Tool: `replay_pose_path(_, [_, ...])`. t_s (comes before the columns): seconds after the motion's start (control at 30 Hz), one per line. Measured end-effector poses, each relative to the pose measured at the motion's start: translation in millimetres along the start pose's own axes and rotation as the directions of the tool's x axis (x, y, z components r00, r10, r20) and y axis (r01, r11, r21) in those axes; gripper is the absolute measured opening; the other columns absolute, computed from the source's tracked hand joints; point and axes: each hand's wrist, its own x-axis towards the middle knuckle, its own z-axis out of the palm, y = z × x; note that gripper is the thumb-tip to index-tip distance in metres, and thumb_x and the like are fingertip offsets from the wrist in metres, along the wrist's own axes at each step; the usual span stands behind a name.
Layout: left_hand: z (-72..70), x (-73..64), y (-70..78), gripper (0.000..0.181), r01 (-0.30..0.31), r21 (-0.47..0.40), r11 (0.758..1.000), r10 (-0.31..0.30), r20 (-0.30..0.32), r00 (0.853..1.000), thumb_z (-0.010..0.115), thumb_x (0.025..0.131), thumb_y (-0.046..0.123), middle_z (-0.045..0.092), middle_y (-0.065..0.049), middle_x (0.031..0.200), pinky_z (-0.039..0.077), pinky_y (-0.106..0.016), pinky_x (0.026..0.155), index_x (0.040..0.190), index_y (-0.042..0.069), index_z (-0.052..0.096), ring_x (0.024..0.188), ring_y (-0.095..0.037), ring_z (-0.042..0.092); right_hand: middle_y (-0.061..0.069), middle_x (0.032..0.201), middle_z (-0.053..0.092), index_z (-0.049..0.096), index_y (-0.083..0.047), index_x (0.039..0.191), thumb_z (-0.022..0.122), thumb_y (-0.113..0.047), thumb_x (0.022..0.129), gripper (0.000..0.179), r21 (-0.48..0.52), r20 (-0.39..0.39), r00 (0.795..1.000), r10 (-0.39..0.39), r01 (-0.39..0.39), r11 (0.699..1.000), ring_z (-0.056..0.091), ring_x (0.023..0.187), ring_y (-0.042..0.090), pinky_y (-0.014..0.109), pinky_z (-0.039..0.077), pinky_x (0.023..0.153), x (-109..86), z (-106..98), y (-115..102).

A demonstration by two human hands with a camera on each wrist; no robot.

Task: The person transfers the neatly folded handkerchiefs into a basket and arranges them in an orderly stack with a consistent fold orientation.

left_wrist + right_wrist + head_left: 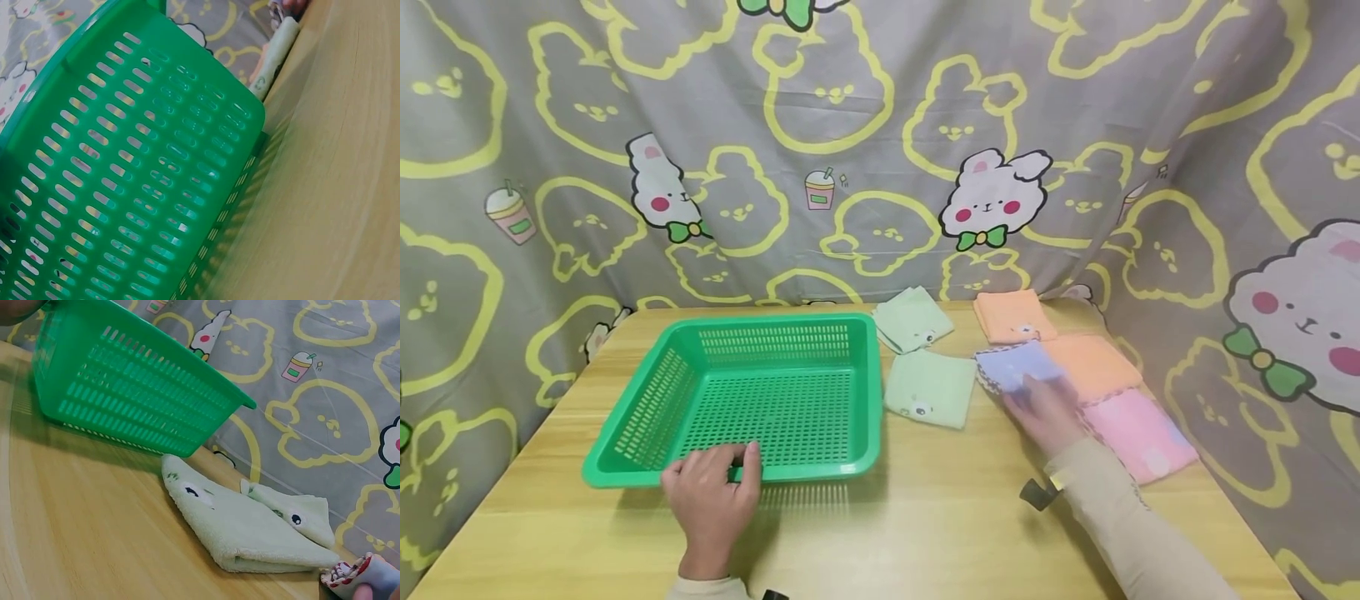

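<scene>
With its fingers bent over the near rim, my left hand [711, 497] grips the green plastic basket [868, 417], which has slotted walls and a grid floor. My right hand [1047, 410], slightly blurred, pinches a folded blue towel [1011, 363] with a patterned edge. In the right wrist view, a thumb presses on that blue towel [375, 579] at the bottom right corner. Two folded pale green towels, a near one [931, 390] and a far one [913, 319], lie between the basket and my right hand. The basket's outer side [144, 162] fills much of the left wrist view.
Right of the blue towel lie two orange towels, a far one [1013, 315] and a nearer one [1097, 367], with a pink towel [1142, 433] in front. A patterned grey curtain [880, 167] surrounds the wooden table [880, 542] at the back and sides.
</scene>
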Motion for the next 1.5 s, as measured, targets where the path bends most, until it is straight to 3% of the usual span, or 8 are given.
replay_pose_path(0.3, [-0.3,-0.3,-0.1,0.042,-0.005,-0.007,1.0,0.005,0.009,1.0,0.052,0.088,0.034,0.063,-0.007,0.057,0.028,-0.052,0.064,0.06,0.006,0.067,0.047,-0.028,0.052,0.003,0.07,0.056,0.059,0.004,0.093,0.07,-0.006,0.087,0.016,0.035,-0.01,1.0,0.011,-0.011,0.999,0.052,0.063,0.014,0.034,0.048,0.063,-0.5,2.1,0.1])
replay_pose_path(0.53, [-1.2,-1.8,-1.0,0.042,0.0,-0.01,1.0,0.0,0.009,1.0,0.052,0.087,0.035,0.062,-0.007,0.056,0.027,-0.053,0.064,0.06,0.006,0.066,0.047,-0.028,0.052,0.002,0.061,0.049,0.057,-0.002,0.084,0.063,-0.009,0.093,0.013,-0.095,-0.017,0.999,0.037,-0.039,0.995,0.052,0.057,0.019,0.039,0.049,0.061,3.6,-0.4,-4.1])
replay_pose_path(0.7, [-2.6,-1.8,-0.3,0.04,0.002,-0.01,1.0,-0.002,0.019,1.0,0.053,0.087,0.033,0.063,-0.007,0.057,0.027,-0.052,0.064,0.061,0.006,0.067,0.048,-0.028,0.053,0.024,0.09,0.065,0.061,0.008,0.107,0.056,-0.007,0.097,0.019,-0.071,0.001,0.997,0.072,-0.072,0.995,0.064,0.088,0.042,0.052,0.049,0.082,7.0,-1.2,-0.9])
replay_pose_path(0.77, [-2.9,-2.0,-0.7,0.04,0.002,-0.011,1.0,-0.002,0.018,1.0,0.053,0.087,0.033,0.063,-0.007,0.056,0.028,-0.052,0.064,0.061,0.006,0.067,0.047,-0.028,0.052,0.026,0.098,0.066,0.061,0.009,0.111,0.057,-0.008,0.097,0.023,-0.038,0.007,0.997,0.071,-0.071,0.997,0.063,0.096,0.043,0.053,0.047,0.088,8.2,-1.7,0.4])
replay_pose_path(0.97, [-2.1,-2.4,-1.4,0.039,0.006,-0.012,1.0,-0.006,0.022,1.0,0.053,0.087,0.033,0.063,-0.007,0.057,0.028,-0.053,0.065,0.061,0.006,0.067,0.048,-0.028,0.052,0.018,0.09,0.068,0.062,0.006,0.102,0.067,-0.012,0.091,0.022,0.025,0.023,0.999,0.022,-0.022,0.999,0.065,0.088,0.038,0.052,0.048,0.083,9.8,-3.4,6.6])
replay_pose_path(1.3, [-2.3,-1.2,0.6,0.043,-0.013,0.004,1.0,0.013,0.004,1.0,0.052,0.089,0.035,0.061,-0.007,0.055,0.028,-0.051,0.063,0.059,0.006,0.066,0.046,-0.027,0.051,0.018,0.092,0.07,0.067,0.004,0.101,0.07,-0.012,0.089,0.02,0.032,0.005,1.0,0.03,-0.03,0.999,0.065,0.091,0.037,0.052,0.048,0.086,11.4,-4.4,9.1])
replay_pose_path(1.43, [-2.8,-1.2,1.5,0.042,-0.002,-0.002,1.0,0.002,0.019,1.0,0.053,0.089,0.034,0.062,-0.007,0.055,0.029,-0.051,0.065,0.061,0.006,0.067,0.047,-0.028,0.051,0.009,0.077,0.066,0.064,-0.001,0.085,0.071,-0.009,0.088,0.011,-0.029,-0.043,0.999,-0.02,0.019,0.999,0.064,0.078,0.031,0.049,0.049,0.08,13.2,-4.9,9.3])
replay_pose_path(1.5, [-2.5,-0.9,2.1,0.041,-0.001,-0.004,1.0,0.002,0.014,1.0,0.054,0.088,0.033,0.061,-0.007,0.055,0.028,-0.051,0.064,0.06,0.006,0.067,0.047,-0.028,0.051,0.002,0.067,0.057,0.058,-0.005,0.076,0.071,-0.008,0.087,0.017,-0.05,-0.057,0.997,-0.048,0.046,0.998,0.058,0.067,0.024,0.045,0.05,0.072,13.7,-6.3,9.5])
